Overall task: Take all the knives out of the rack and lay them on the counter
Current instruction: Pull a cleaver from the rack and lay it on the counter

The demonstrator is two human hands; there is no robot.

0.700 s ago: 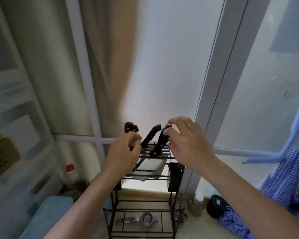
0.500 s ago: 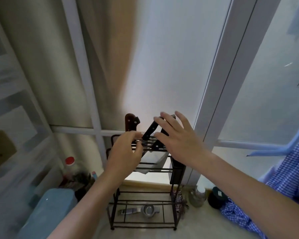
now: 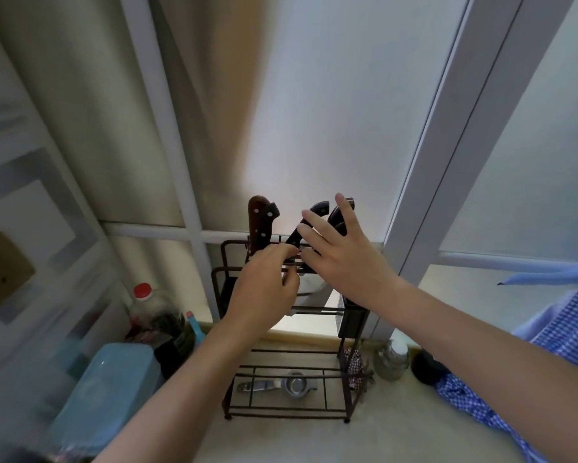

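A dark wire rack [image 3: 220,289] stands on the pale counter [image 3: 280,439] by the window. Several knives stick up from its top: a brown-handled knife [image 3: 256,222] with a black-handled one [image 3: 268,225] at the left, and black-handled knives [image 3: 317,212] leaning at the right. A wide blade [image 3: 311,295] hangs below the top rails. My left hand [image 3: 264,292] pinches the rack's top rail with its fingertips. My right hand [image 3: 344,259] has its fingers spread in front of the right-hand knife handles, gripping nothing.
A metal squeezer [image 3: 280,385] lies on the rack's bottom shelf. A red-capped jar [image 3: 147,309] and a light blue box [image 3: 104,392] stand to the left. A small metal jar [image 3: 392,359], a dark round object [image 3: 424,367] and blue checked cloth [image 3: 554,329] are to the right.
My right hand has let go of the black handle it pinched and spread its fingers. The camera has tilted, so the rack sits lower and the counter shows more. My left hand stays on the rail.
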